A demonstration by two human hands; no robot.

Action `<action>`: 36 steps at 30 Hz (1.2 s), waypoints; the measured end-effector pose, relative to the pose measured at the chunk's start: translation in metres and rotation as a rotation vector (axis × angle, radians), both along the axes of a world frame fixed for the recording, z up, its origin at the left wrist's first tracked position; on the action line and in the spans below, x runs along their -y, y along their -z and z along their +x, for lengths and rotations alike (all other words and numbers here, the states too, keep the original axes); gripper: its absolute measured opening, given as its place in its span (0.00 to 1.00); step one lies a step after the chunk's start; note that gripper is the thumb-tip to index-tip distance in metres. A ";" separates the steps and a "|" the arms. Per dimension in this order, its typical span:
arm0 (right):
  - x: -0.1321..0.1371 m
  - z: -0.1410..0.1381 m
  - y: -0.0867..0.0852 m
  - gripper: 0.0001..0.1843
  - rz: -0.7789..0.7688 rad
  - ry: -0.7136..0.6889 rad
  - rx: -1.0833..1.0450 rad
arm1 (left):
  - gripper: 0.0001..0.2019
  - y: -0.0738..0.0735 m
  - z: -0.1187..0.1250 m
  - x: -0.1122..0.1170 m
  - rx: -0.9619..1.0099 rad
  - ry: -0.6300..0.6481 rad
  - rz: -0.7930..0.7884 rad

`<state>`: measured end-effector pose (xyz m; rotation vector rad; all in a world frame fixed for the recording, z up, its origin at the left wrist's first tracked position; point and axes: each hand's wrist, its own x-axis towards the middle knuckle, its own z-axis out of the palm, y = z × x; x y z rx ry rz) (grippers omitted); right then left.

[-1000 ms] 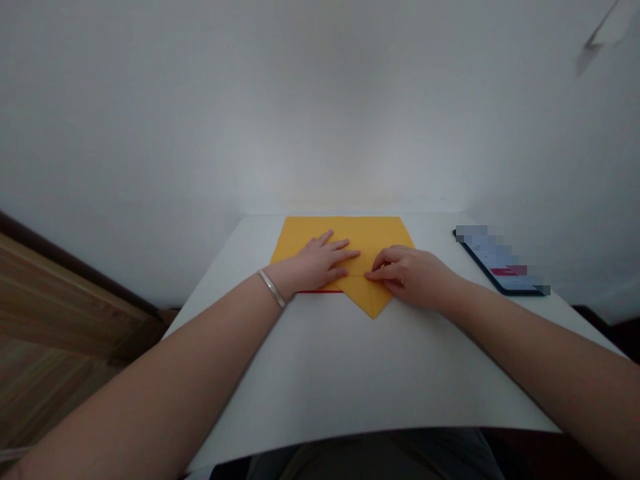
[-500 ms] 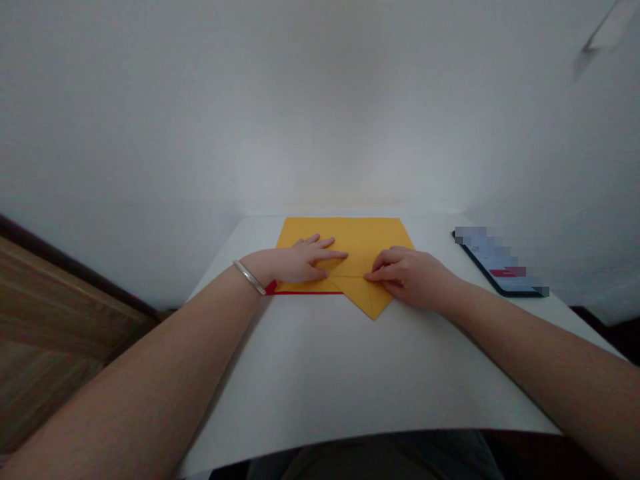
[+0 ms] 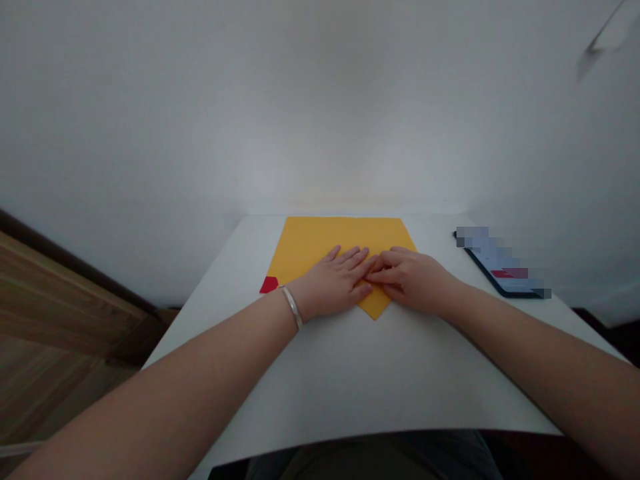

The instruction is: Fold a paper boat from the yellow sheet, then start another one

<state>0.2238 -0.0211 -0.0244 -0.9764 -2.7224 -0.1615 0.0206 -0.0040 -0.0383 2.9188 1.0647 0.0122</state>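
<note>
A folded yellow paper (image 3: 330, 239) lies on the white table (image 3: 350, 373), its point aimed toward me. A red corner (image 3: 269, 285) of its underside shows at the left. My left hand (image 3: 334, 287), with a silver bracelet on the wrist, lies flat on the paper's near left part, fingers stretched out. My right hand (image 3: 413, 280) rests on the paper's right part with fingers curled and pressed down on it. The fingertips of both hands meet near the paper's middle.
A dark phone (image 3: 503, 270) lies at the table's right side, near the wall. A white wall stands just behind the table. A wooden surface (image 3: 50, 320) shows low on the left. The table's near edge is close to my body.
My left hand slid right and nearer along the paper until its fingertips met the right hand. The red edge is now covered except for a corner at the left. My right hand stayed put.
</note>
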 end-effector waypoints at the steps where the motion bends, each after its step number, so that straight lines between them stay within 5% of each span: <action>1: 0.000 0.000 0.000 0.14 0.000 0.005 0.012 | 0.29 0.000 0.000 0.000 -0.003 0.000 0.010; 16: 0.005 0.015 -0.018 0.11 -0.052 0.188 0.195 | 0.29 -0.005 -0.003 0.002 -0.001 -0.021 -0.012; 28: 0.002 0.034 -0.018 0.13 -0.097 0.125 0.096 | 0.22 0.000 -0.010 -0.011 0.092 -0.062 -0.010; 36: 0.003 0.046 -0.018 0.09 -0.175 0.061 0.042 | 0.22 -0.001 -0.021 -0.023 0.049 0.030 -0.152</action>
